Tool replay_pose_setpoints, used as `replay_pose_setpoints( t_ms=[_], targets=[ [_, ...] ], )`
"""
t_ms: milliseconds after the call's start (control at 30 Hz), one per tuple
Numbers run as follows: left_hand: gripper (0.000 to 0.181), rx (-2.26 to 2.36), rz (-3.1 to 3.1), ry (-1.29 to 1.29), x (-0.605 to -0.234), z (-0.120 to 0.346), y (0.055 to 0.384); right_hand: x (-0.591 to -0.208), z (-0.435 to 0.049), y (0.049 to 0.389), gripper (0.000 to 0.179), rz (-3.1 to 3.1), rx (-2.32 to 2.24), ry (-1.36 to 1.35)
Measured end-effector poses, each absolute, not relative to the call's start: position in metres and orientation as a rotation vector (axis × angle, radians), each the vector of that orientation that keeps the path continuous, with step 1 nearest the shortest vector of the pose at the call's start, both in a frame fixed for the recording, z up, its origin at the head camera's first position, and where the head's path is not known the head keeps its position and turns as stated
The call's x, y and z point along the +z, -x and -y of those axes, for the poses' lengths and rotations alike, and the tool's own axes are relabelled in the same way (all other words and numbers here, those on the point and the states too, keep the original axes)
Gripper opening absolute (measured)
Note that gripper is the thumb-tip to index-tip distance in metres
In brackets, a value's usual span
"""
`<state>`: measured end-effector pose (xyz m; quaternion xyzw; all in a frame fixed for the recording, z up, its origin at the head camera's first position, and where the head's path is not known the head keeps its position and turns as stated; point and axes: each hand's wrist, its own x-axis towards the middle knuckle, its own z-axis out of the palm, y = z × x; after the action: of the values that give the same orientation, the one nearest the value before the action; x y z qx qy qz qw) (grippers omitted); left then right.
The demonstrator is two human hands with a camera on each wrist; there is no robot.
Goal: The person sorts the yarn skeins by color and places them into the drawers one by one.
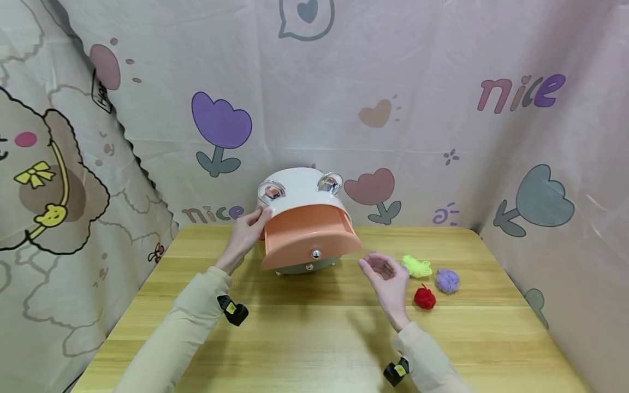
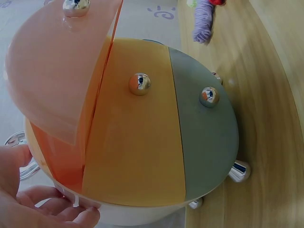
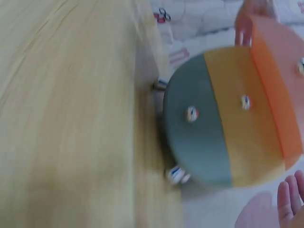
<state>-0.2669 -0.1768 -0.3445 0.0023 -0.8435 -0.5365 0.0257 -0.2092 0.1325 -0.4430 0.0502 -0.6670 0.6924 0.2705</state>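
A round, white-shelled drawer box (image 1: pixel 295 185) with silver rings on top stands on short silver feet. Its peach top drawer (image 1: pixel 312 245) is pulled out, and the inside visible in the head view looks bare. Below it, the yellow middle drawer (image 2: pixel 137 128) and the grey-green bottom drawer (image 2: pixel 206 133) are closed, each with a silver knob. My left hand (image 1: pixel 248 234) grips the box's upper left side, thumb near a ring and fingers along the side wall. To the right of the drawer's front, my right hand (image 1: pixel 388 281) is raised with loosely bent fingers, holding nothing.
Right of my right hand lie a yellow-green yarn bundle (image 1: pixel 416 267), a purple one (image 1: pixel 447 280) and a red one (image 1: pixel 425 298). Another purple skein (image 2: pixel 204 21) shows in the left wrist view. A patterned curtain (image 1: pixel 417 136) hangs behind the wooden table (image 1: pixel 304 338).
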Motion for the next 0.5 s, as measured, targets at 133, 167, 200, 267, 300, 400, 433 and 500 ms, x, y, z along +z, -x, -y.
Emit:
replay_pose_setpoints(
  t_ms=[133,167,200,267,300,400,433,500],
  targets=[
    [0.07,-1.662,2.609,-0.011,-0.344,0.177,0.267,-0.455,-0.148,0.21,0.031,1.788,1.854,-0.06],
    [0.07,-1.661,2.61,-0.011,-0.344,0.177,0.267,-0.458,-0.151,0.21,0.032,1.798,1.843,-0.028],
    [0.07,-1.661,2.611,-0.011,-0.344,0.177,0.267,-0.46,-0.155,0.21,0.033,1.81,1.835,0.003],
    [0.07,-1.661,2.612,-0.013,-0.344,0.177,0.267,-0.466,-0.161,0.209,0.035,1.832,1.816,0.057],
    [0.071,-1.661,2.611,-0.013,-0.344,0.177,0.267,-0.468,-0.163,0.209,0.037,1.843,1.805,0.083],
    [0.071,-1.664,2.61,-0.009,-0.344,0.177,0.267,-0.476,-0.171,0.209,0.041,1.868,1.77,0.144],
    [0.071,-1.666,2.608,-0.01,-0.344,0.177,0.266,-0.479,-0.173,0.209,0.042,1.882,1.748,0.164],
    [0.071,-1.671,2.604,-0.007,-0.344,0.177,0.266,-0.484,-0.177,0.209,0.044,1.907,1.709,0.205]
  ],
)
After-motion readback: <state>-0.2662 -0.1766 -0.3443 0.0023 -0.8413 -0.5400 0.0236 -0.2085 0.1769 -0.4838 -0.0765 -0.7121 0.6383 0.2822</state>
